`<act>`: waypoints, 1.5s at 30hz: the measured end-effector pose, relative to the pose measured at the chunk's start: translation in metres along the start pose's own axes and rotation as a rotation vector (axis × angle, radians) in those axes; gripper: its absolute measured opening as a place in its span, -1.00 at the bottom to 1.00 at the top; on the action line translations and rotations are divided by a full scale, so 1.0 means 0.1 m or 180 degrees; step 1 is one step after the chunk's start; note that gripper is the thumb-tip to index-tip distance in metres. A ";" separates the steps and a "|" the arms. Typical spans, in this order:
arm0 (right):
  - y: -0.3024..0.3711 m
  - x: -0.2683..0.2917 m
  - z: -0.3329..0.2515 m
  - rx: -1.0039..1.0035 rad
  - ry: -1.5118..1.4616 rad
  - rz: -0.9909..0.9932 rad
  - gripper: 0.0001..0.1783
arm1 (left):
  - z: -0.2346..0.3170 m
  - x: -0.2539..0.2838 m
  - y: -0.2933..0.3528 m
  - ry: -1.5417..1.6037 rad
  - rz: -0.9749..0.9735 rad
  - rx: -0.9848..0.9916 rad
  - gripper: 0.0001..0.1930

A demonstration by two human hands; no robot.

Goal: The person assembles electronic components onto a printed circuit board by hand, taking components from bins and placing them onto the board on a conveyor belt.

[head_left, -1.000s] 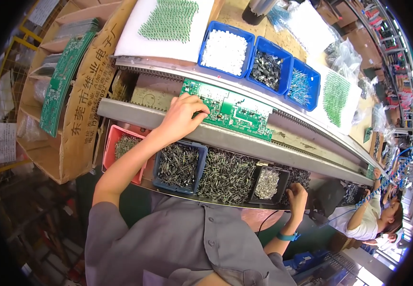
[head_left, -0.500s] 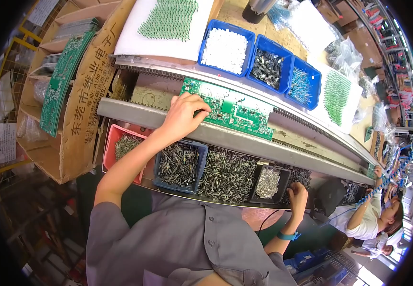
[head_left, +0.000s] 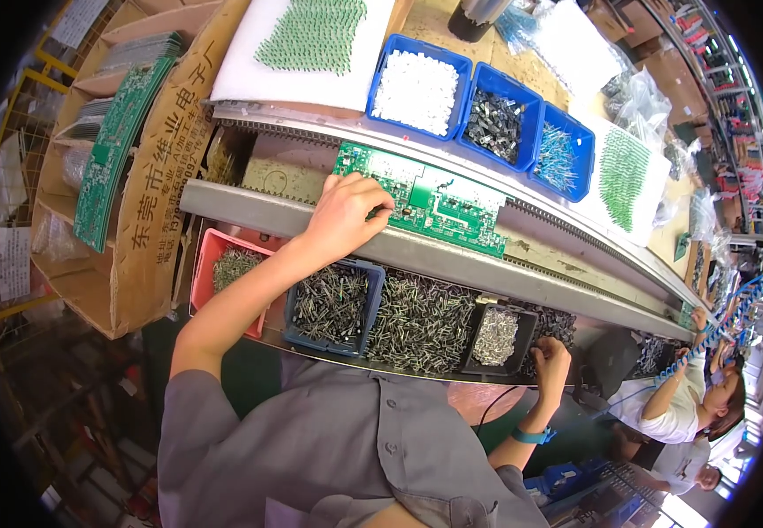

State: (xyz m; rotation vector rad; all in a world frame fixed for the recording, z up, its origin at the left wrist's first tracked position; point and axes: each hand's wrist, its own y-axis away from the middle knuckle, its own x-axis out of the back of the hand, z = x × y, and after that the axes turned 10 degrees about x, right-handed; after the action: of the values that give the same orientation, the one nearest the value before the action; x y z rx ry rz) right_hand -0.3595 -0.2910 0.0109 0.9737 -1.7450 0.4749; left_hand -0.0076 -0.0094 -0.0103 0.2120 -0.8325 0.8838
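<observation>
Curled, its contents unclear, the left hand [head_left: 346,211] over the green circuit board [head_left: 454,208] could brush mounted components [head_left: 407,210] loose.

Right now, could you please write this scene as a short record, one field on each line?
Left hand: over the left part of the green circuit board, fingers bent; any held piece is not visible
Left hand point: left hand
Circuit board: green circuit board, lying between two metal rails
Right hand: right hand, at the dark parts right of the black tray; grip unclear
Far side: three blue bins of small parts
Left side: cardboard box with green boards
</observation>
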 end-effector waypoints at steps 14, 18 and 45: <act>-0.10 0.28 -0.25 0.0455 -0.0065 0.0690 -0.89 | 0.02 -0.02 0.01 0.0100 0.0185 0.0046 -0.95; -0.19 0.37 -0.40 0.0561 -0.0060 0.0695 -0.88 | 0.02 -0.03 0.01 0.0081 0.0174 0.0078 -0.95; -1.08 0.22 -1.42 0.1845 -0.0368 0.0652 -0.83 | 0.01 0.02 0.02 -0.0045 0.0132 -0.0209 -0.93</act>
State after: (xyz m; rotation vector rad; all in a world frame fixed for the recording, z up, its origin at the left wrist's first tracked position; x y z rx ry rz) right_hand -0.1923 -0.2633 0.0717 1.2423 -1.8589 1.1187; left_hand -0.0089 -0.0076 -0.0079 0.1443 -0.8804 0.8932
